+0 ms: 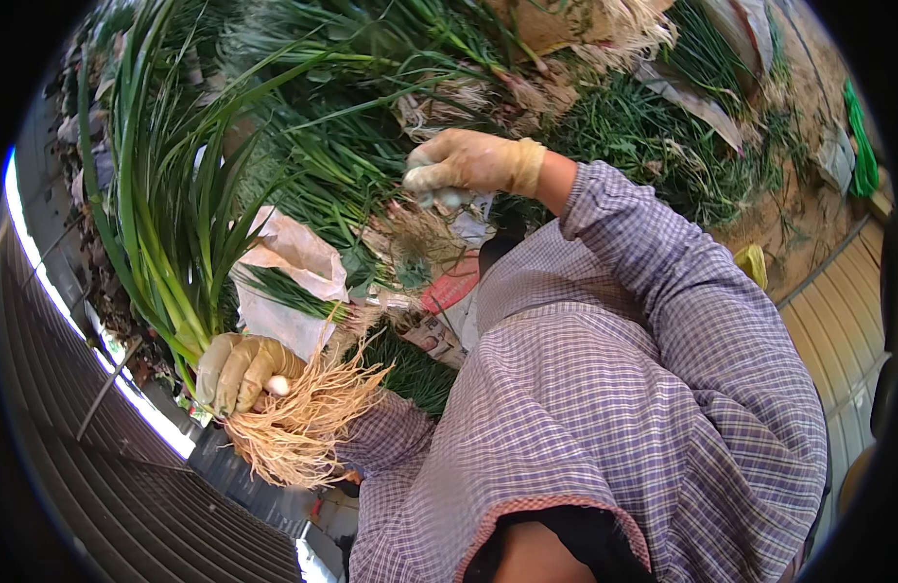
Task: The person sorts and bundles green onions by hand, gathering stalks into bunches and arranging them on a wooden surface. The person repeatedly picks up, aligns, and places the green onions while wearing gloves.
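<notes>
My left hand [248, 372], in a pale rubber glove, grips a bunch of long flat-leaved allium plants [161, 270], which look like green garlic. The leaves rise above the fist, and a mass of tan roots [310, 419] hangs out on the other side. One white bulb [278, 385] shows beside the fingers. My right hand [467, 164], gloved too, hovers with curled fingers over heaped green onions [332, 171]. Its palm is hidden, so whether it holds anything is unclear. Below it are the pale roots [412, 233] of that heap.
A torn pale sack [289, 280] and a small bundle of thin green onions [296, 291] lie near my left hand. Loose green trimmings [631, 142] cover the ground at upper right. A green plastic bag [862, 142] lies at far right. Corrugated metal sheeting [128, 503] is at lower left.
</notes>
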The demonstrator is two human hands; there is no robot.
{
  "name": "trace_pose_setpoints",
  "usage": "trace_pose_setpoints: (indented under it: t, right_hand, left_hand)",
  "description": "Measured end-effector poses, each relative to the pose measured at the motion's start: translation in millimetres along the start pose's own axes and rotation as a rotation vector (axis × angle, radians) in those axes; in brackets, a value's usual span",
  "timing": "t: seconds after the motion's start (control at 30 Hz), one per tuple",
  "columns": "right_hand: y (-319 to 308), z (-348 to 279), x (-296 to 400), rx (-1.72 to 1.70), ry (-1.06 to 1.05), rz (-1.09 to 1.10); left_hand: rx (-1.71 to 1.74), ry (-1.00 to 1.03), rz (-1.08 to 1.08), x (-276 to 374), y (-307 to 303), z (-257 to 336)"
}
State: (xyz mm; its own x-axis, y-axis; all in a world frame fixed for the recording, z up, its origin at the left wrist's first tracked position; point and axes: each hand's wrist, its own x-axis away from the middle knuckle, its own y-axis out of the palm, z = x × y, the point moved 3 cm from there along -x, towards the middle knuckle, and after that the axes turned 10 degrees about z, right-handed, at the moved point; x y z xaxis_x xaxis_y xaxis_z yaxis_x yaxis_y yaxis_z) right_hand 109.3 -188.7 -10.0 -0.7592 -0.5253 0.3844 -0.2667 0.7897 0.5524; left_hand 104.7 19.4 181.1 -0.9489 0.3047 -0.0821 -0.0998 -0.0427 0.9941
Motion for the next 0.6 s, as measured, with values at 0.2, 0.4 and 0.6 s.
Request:
trace_pose_setpoints:
  t: [0.2, 0.4, 0.6]
  right_hand:
    - [1, 26, -11, 0.014, 0.012, 0.247]
    - [114, -12, -60, 0.427, -0.5, 0.14]
    - [290, -31, -162, 0.701, -0.912, 0.122]
  left_hand:
    - [0.104, -0.013, -0.104, 5, 12, 57]
    - [0.081, 0.105, -0.178, 54, 31, 92]
    - [0.124, 0.042, -0.096, 101, 31, 137]
